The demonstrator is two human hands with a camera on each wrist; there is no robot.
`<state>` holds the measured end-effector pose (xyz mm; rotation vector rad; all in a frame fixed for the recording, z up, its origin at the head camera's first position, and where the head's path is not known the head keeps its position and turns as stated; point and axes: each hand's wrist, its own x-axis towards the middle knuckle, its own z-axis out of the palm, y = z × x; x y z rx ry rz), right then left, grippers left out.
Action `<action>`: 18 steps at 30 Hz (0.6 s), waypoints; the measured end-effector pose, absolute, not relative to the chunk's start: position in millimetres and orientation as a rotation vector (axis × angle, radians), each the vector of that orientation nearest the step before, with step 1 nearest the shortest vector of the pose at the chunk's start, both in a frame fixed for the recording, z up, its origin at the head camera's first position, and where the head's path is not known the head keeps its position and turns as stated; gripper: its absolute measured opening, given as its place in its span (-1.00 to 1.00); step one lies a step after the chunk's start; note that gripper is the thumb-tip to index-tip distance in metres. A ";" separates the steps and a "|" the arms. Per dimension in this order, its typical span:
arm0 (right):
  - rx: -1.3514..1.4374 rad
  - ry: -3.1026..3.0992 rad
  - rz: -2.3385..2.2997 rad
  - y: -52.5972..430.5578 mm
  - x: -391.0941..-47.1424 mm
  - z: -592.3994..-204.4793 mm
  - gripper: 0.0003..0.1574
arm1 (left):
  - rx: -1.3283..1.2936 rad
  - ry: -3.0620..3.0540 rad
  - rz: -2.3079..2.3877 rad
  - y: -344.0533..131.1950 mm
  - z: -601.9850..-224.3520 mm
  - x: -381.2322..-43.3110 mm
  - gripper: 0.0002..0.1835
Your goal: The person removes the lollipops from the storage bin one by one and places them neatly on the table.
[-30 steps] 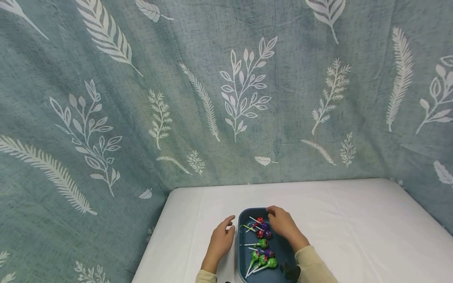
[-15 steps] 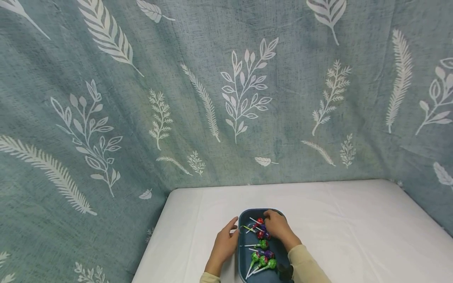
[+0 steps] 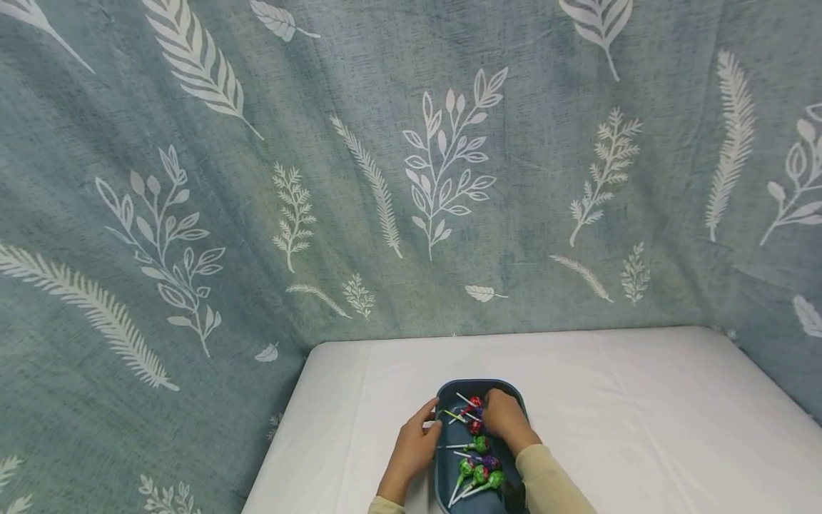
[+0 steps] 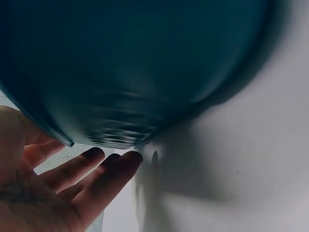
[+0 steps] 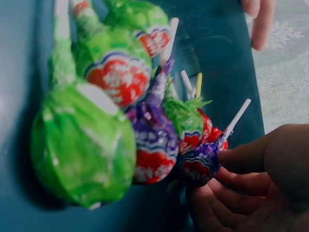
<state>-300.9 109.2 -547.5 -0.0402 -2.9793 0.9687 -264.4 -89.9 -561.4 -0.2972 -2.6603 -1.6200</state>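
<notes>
A dark blue tray (image 3: 449,467) with rounded corners holds several wrapped lollipops, green, purple and red. My left hand (image 3: 411,450) is at the tray's left side, its fingers fairly straight and close to the wall; in the left wrist view the left fingers (image 4: 104,188) lie beside the tray's outer side. Inside the tray, toward its far right, my right hand (image 3: 507,421) pinches a purple lollipop (image 5: 198,166) between thumb and fingers. The head view mostly hides that lollipop's ball. Large green lollipops (image 5: 87,145) lie nearer the right wrist camera.
A white cloth-covered table (image 3: 642,428) spreads around the tray. Behind and to the left hangs a blue-green curtain (image 3: 385,300) with white leaf prints. A red lollipop (image 3: 475,427) lies just left of my right hand, and a dark object (image 3: 514,496) sits under the right sleeve.
My right hand has moved from the tray's far right rim inward and down to the purple lollipop. The left hand has come right, up to the tray's left side.
</notes>
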 end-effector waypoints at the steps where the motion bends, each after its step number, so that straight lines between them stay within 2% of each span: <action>1: -0.047 -2.982 0.962 108.9 -301.3 -548.2 -0.84 | -0.293 -2.660 -1.624 -89.6 -561.6 -264.6 -0.52; 3: -0.054 -2.985 0.948 108.3 -301.3 -548.6 -0.96 | -0.285 -2.657 -1.633 -89.2 -562.5 -265.0 -0.52; 7: -0.069 -3.002 0.937 107.6 -300.2 -549.0 -0.71 | -0.274 -2.639 -1.665 -88.4 -564.9 -265.2 -0.51; 14: -0.046 -2.968 0.996 107.6 -297.1 -550.3 -0.55 | -0.310 -2.602 -1.707 -88.8 -566.4 -265.2 -0.50; 18: -0.008 -2.910 1.034 108.5 -296.9 -550.0 -0.56 | -0.309 -2.597 -1.724 -89.3 -566.2 -264.9 -0.50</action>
